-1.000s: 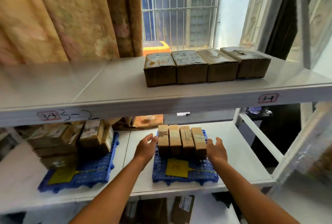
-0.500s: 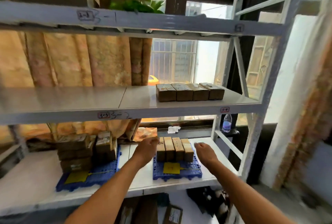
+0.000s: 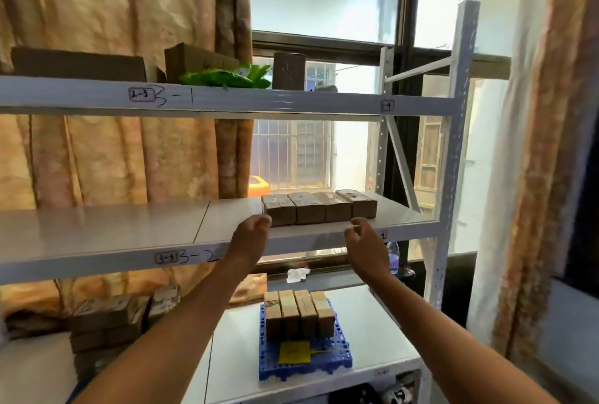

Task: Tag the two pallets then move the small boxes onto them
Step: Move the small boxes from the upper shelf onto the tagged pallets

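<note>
Several small brown boxes (image 3: 319, 209) lie side by side on the middle shelf (image 3: 129, 235). My left hand (image 3: 251, 240) is raised at the left end of that row, fingers curled and empty. My right hand (image 3: 366, 248) is raised below the row's right end, fingers apart and empty. On the lower shelf a blue pallet (image 3: 304, 361) with a yellow tag (image 3: 294, 351) carries a row of small boxes (image 3: 299, 311). A stack of boxes (image 3: 110, 322) stands at the lower left; the pallet under it is hidden behind my left arm.
The white rack has an upper shelf (image 3: 227, 100) holding cardboard boxes and a green bag (image 3: 227, 78). Its right upright (image 3: 453, 144) stands near a curtain. A barred window (image 3: 291, 154) and a water bottle (image 3: 393, 256) are behind the rack.
Both hands have risen from the boxes on the blue pallet to the row of boxes on the middle shelf. The view has tilted upward and back.
</note>
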Motion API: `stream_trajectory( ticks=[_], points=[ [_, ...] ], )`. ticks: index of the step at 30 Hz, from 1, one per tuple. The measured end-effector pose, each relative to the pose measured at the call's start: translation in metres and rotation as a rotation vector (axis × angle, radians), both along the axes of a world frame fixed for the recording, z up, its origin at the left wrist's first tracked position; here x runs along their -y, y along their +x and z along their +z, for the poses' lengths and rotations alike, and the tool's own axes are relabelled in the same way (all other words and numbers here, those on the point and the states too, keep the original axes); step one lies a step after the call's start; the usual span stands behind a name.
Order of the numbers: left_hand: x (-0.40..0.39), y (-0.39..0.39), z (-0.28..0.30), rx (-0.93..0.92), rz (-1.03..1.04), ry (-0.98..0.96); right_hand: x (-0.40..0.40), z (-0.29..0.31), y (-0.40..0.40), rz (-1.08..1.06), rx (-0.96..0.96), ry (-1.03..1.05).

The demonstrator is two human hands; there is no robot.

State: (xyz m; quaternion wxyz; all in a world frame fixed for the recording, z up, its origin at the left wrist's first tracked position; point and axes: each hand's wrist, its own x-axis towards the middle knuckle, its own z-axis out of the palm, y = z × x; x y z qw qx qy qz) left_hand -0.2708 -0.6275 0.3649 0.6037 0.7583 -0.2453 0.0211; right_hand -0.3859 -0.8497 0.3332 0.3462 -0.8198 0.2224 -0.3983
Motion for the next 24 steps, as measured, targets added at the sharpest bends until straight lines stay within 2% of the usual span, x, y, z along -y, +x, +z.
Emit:
stream_trajectory(
  ticks=[4, 9, 11, 13, 16, 19, 24],
  points=[
    [0.025, 0.044, 0.004, 0.006, 0.091, 0.056, 0.052, 0.01, 0.023, -0.126, 0.061, 0.021],
    [0.059, 0.113, 0.005, -0.102, 0.248, 0.161, 0.124, 0.03, 0.071, -0.235, 0.034, 0.076],
    [0.073, 0.137, 0.003, -0.135, 0.29, 0.326, 0.149, 0.037, 0.093, -0.244, -0.042, 0.133],
    [0.083, 0.155, -0.001, -0.137, 0.321, 0.533, 0.17, 0.041, 0.113, -0.239, -0.201, 0.191],
    [0.099, 0.183, -0.002, -0.07, 0.264, 0.634, 0.195, 0.041, 0.138, -0.152, -0.348, 0.198],
    [0.105, 0.201, -0.002, -0.074, 0.155, 0.506, 0.212, 0.037, 0.152, -0.031, -0.256, 0.185],
    [0.099, 0.211, -0.006, -0.124, -0.018, -0.125, 0.219, 0.032, 0.156, 0.161, -0.048, 0.284]
  ],
)
